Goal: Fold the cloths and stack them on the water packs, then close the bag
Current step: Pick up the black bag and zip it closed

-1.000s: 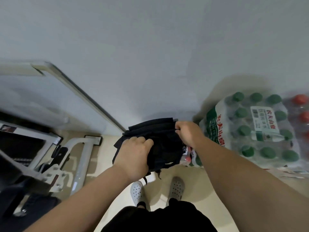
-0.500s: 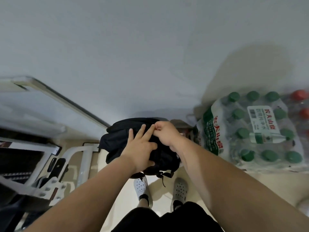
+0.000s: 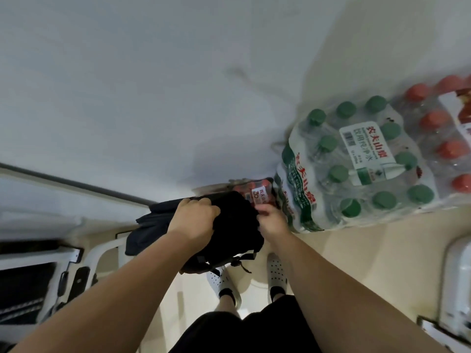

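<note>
My left hand (image 3: pixel 193 221) curls its fingers over the top of the black bag (image 3: pixel 234 233), held above my shoes (image 3: pixel 224 281) just beside the green-capped water pack (image 3: pixel 356 171). My right hand (image 3: pixel 272 221) meets the bag's right edge, its fingers blurred; I cannot tell whether they grip. My hands hide the bag's opening.
</note>
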